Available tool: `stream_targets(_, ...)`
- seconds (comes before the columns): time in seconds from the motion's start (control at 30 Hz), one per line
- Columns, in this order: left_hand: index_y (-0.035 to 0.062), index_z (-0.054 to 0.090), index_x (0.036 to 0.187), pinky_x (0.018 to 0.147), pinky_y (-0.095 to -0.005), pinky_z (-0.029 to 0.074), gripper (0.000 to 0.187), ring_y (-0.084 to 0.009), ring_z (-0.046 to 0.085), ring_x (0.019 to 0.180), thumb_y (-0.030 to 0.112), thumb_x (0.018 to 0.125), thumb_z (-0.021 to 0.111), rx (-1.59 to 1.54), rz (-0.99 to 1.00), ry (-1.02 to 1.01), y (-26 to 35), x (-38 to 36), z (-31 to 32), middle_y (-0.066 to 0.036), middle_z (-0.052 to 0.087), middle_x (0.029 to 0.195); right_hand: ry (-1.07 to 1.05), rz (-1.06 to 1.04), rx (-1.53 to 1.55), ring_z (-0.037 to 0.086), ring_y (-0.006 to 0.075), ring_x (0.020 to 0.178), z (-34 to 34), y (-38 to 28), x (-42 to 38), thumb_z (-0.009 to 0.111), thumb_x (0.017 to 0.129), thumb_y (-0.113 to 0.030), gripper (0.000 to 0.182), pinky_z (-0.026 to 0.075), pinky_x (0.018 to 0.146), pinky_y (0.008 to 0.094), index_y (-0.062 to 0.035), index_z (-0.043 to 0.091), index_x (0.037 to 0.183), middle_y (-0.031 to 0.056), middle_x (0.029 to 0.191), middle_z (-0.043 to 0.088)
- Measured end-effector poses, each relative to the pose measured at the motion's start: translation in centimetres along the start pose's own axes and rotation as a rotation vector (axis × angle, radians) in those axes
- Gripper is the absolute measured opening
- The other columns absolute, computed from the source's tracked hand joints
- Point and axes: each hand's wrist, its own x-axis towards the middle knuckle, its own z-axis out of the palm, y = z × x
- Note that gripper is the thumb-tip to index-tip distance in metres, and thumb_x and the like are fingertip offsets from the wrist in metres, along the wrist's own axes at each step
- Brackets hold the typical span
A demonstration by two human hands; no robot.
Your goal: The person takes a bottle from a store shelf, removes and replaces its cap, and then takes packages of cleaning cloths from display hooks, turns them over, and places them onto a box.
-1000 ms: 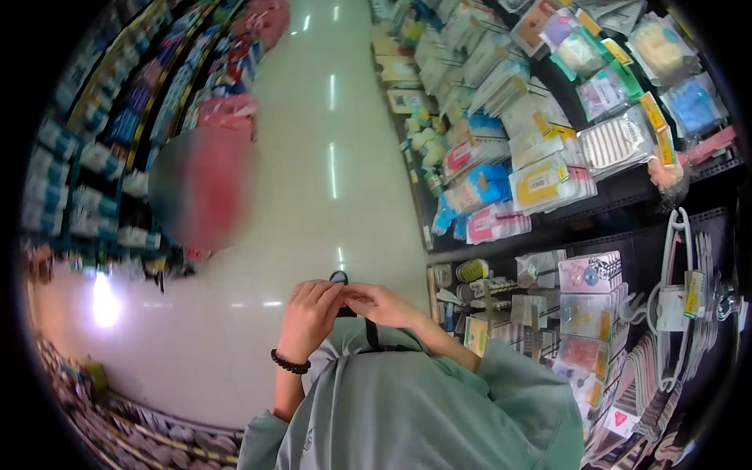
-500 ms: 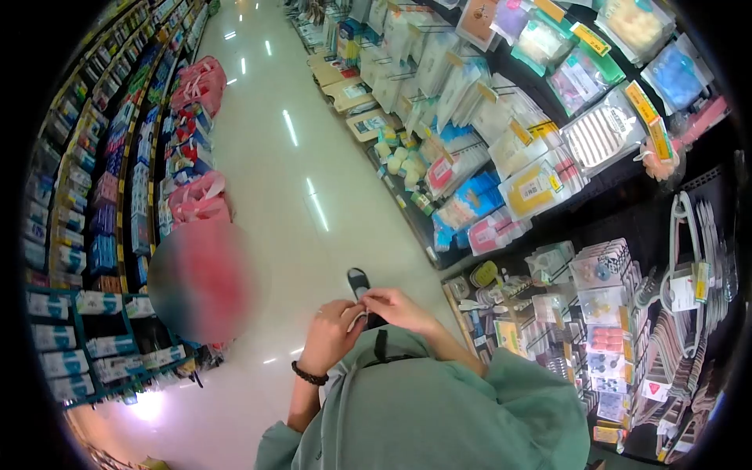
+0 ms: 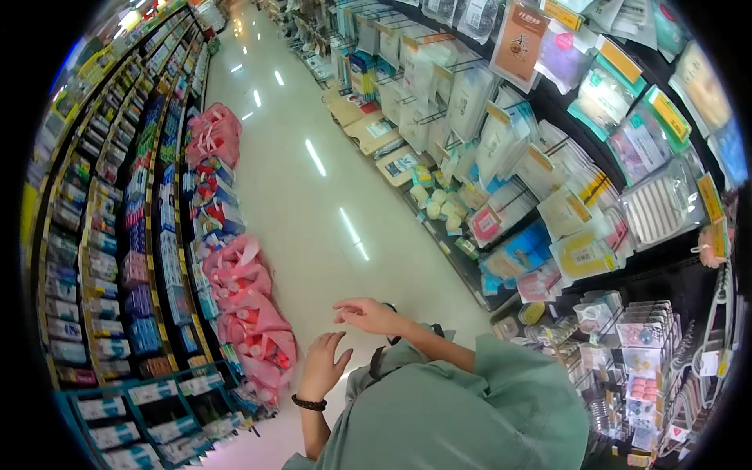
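Note:
Over the store aisle, in front of the green shirt (image 3: 470, 399), both of my hands are held up with nothing in them. My left hand (image 3: 321, 366), with a dark beaded bracelet (image 3: 309, 403) at the wrist, has its thumb spread from the fingers. Slightly higher, my right hand (image 3: 368, 316) reaches leftward with loosely bent, extended fingers. A small gap separates the two hands. Closest to my left hand on the floor side are pink plastic bags (image 3: 254, 321) piled along the shelf foot.
Long shelves of packaged goods (image 3: 141, 258) line the left, with a teal rack (image 3: 149, 415) at the near end. On the right, hooks carry bagged items (image 3: 583, 254), a striped pack (image 3: 658, 211) and hangers (image 3: 709, 352). The shiny aisle floor (image 3: 313, 227) runs between.
My hands were together at the fingers and have come apart, now open. The view has swung, so the shelves sit lower and the pink bags show more fully.

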Motion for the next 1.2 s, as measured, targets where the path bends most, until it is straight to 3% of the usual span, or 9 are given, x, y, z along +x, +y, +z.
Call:
stream_targets(0.23, 0.0014, 0.062, 0.121, 0.095, -0.0454, 0.049, 0.036, -0.0381, 0.06, 0.112, 0.015, 0.09, 0.071, -0.102, 0.183, 0.081, -0.7, 12.8, -3.2, -0.018, 0.065, 0.119, 0.211, -0.053, 0.064, 0.065, 0.0181, 0.108, -6.8, -0.6, 5.8, 0.056, 0.102, -0.015, 0.034, 0.051, 0.095, 0.0322, 0.0025, 0.061, 0.131, 0.0138, 0.116, 0.07)
stream_targets(0.37, 0.0006, 0.062, 0.124, 0.098, -0.0425, 0.048, 0.038, -0.0364, 0.062, 0.112, 0.015, 0.09, 0.071, -0.289, 0.308, -0.097, -0.3, 18.1, -1.5, -0.018, 0.066, 0.12, 0.324, -0.003, -0.018, 0.064, 0.0178, 0.108, -11.0, -0.9, 7.0, 0.056, 0.102, -0.014, 0.037, 0.051, 0.095, 0.0324, 0.0002, 0.056, 0.137, 0.0128, 0.116, 0.07)
stream_targets(0.5, 0.001, 0.062, 0.123, 0.098, -0.0432, 0.048, 0.038, -0.0372, 0.061, 0.11, 0.016, 0.09, 0.072, -0.239, 0.441, -0.256, -0.7, 23.8, -0.2, -0.017, 0.066, 0.119, 0.426, 0.041, 0.244, 0.064, 0.0166, 0.106, -15.2, -3.1, 7.2, 0.053, 0.103, -0.014, 0.047, 0.05, 0.094, 0.031, -0.0035, 0.045, 0.148, 0.0115, 0.116, 0.07)
stream_targets(0.6, 0.0003, 0.061, 0.125, 0.099, -0.0408, 0.049, 0.037, -0.0329, 0.063, 0.111, 0.015, 0.092, 0.07, -0.25, 0.483, -0.349, -1.5, 28.5, -0.1, -0.016, 0.066, 0.122, 0.591, 0.033, 0.319, 0.064, 0.0165, 0.103, -17.7, -2.8, 8.9, 0.054, 0.102, -0.018, 0.046, 0.051, 0.089, 0.0311, 0.0015, 0.048, 0.143, 0.0107, 0.113, 0.07)
stream_targets(0.7, 0.001, 0.062, 0.124, 0.096, -0.0382, 0.049, 0.035, -0.0294, 0.064, 0.109, 0.018, 0.094, 0.068, -0.589, 0.332, -0.519, -2.8, 33.7, 0.4, -0.014, 0.068, 0.118, 0.627, 0.109, 0.348, 0.064, 0.0185, 0.106, -21.0, -1.9, 11.3, 0.053, 0.103, -0.02, 0.044, 0.052, 0.091, 0.032, -0.0013, 0.049, 0.143, 0.0119, 0.117, 0.069)
stream_targets(0.9, 0.0006, 0.061, 0.126, 0.095, -0.0312, 0.049, 0.028, -0.0169, 0.064, 0.11, 0.01, 0.099, 0.062, -0.981, 0.107, -0.661, -4.0, 45.8, -1.2, -0.009, 0.07, 0.117, 0.824, 0.151, 0.522, 0.066, 0.0214, 0.105, -28.5, -4.7, 18.4, 0.054, 0.103, -0.021, 0.046, 0.053, 0.09, 0.0331, -0.0024, 0.045, 0.143, 0.0167, 0.117, 0.068)
stream_targets(1.03, 0.0004, 0.062, 0.125, 0.095, -0.0318, 0.051, 0.025, -0.0162, 0.064, 0.105, 0.008, 0.102, 0.057, -1.069, 0.04, -0.54, -5.6, 54.2, -1.8, -0.008, 0.069, 0.111, 0.864, 0.002, 0.644, 0.065, 0.0196, 0.102, -33.4, -6.2, 22.8, 0.054, 0.101, -0.017, 0.051, 0.052, 0.085, 0.0326, -0.0035, 0.037, 0.146, 0.013, 0.114, 0.068)
stream_targets(1.2, 0.0007, 0.062, 0.123, 0.093, -0.029, 0.05, 0.025, -0.0153, 0.064, 0.103, 0.007, 0.099, 0.059, -0.976, 0.095, -0.588, -4.0, 64.3, -3.2, -0.006, 0.069, 0.108, 1.155, -0.048, 0.613, 0.066, 0.0217, 0.101, -38.9, -8.0, 25.6, 0.055, 0.1, -0.015, 0.054, 0.053, 0.084, 0.0346, -0.0053, 0.031, 0.146, 0.0144, 0.112, 0.068)
